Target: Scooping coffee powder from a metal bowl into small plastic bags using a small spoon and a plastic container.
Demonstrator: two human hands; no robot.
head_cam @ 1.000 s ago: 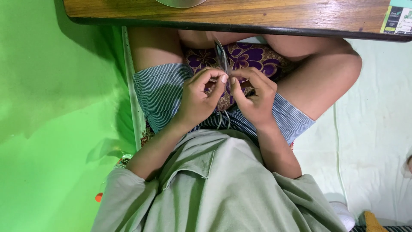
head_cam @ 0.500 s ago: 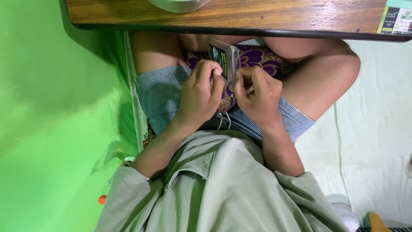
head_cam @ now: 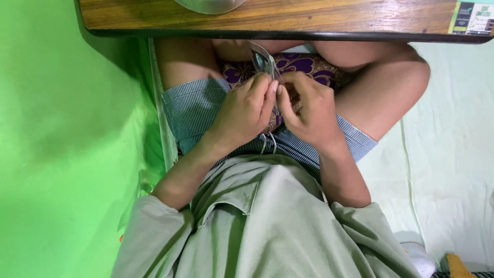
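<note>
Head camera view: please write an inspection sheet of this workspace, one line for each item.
Surface: a wooden table edge runs across the top; the hands work below it, over the lap.
Job's things: a small clear packet, held upright between both hands; its contents cannot be told.
Clutter: a purple flowered cushion on the lap; a pale round object and a printed card on the table.
Grips: left hand and right hand both pinch the packet, fingertips close together.
Cables: a thin white cord on the white sheet.
Surroundings: green wall on the left, white sheet on the right.
</note>
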